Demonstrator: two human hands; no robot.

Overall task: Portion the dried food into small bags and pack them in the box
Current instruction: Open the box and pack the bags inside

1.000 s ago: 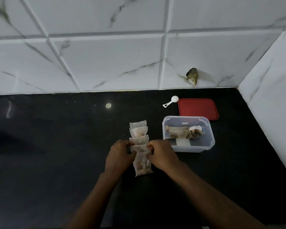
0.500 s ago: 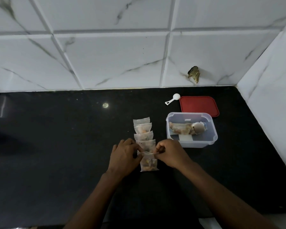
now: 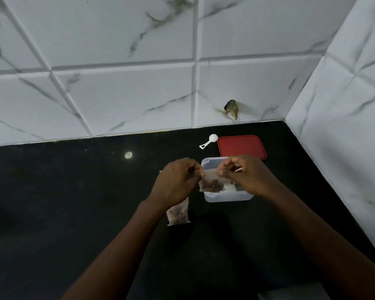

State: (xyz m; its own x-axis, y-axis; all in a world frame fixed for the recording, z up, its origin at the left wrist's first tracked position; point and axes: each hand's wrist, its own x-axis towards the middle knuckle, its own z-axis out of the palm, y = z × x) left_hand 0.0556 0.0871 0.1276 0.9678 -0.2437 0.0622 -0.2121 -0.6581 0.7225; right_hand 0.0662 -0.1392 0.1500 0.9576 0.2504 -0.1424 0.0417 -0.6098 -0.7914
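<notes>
A small clear bag (image 3: pixel 212 184) with brown dried pieces in its lower half hangs between the two hands, held up off the black countertop (image 3: pixel 74 202). The left hand (image 3: pixel 178 182) pinches the bag's top edge at its left corner, fingers curled in. The right hand (image 3: pixel 246 178) pinches the same edge at the right end, so the strip at the top is stretched flat between them. The bag hangs in front of the near left part of the clear plastic box (image 3: pixel 225 197), which stands open just beyond and below the hands; the hands and the bag hide most of its inside.

A second filled bag (image 3: pixel 179 214) lies flat on the countertop under the left wrist, partly covered by it. The red lid (image 3: pixel 241 147) lies flat behind the box, with a white scoop (image 3: pixel 209 141) just to its left. White marbled wall tiles (image 3: pixel 117 94) rise behind the countertop.
</notes>
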